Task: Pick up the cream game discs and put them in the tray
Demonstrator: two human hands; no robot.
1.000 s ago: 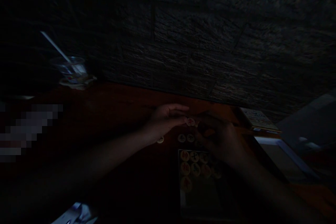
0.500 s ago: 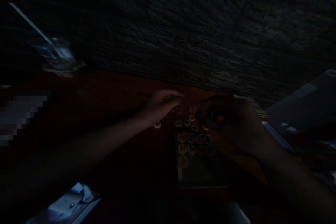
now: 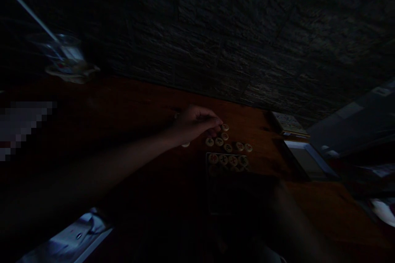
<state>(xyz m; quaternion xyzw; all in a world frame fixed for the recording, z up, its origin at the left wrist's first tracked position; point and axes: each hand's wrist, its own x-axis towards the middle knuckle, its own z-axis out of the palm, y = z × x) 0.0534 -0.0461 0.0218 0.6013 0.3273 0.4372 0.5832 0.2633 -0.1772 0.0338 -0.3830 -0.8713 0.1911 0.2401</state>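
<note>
My left hand point(image 3: 199, 122) is over the wooden table, thumb and fingertips pressed together. Whatever those fingers hold, if anything, is hidden. Right beside the fingertips lies a round Chinese chess piece point(image 3: 225, 127). Several more pieces lie loose in front, among them a red-marked one point(image 3: 240, 146) and a dark-marked one point(image 3: 228, 148). My right hand point(image 3: 259, 191) is a dark shape above the shallow box point(image 3: 208, 197) and covers most of it; its fingers are lost in shadow. Along the box's far side a row of pieces shows, with a red-marked piece point(image 3: 213, 158) at the left end.
A glass with a straw point(image 3: 68, 51) stands at the far left. At the right are a patterned flat box point(image 3: 290, 124) and an open pale tray point(image 3: 308, 158). A phone-like device point(image 3: 72, 236) lies at the lower left. A dark stone wall point(image 3: 210, 37) borders the table's back.
My right hand has moved from the loose pieces at the right down over the box, uncovering pieces and the tray. My left hand has shifted slightly right, its fingertips reaching the loose pieces.
</note>
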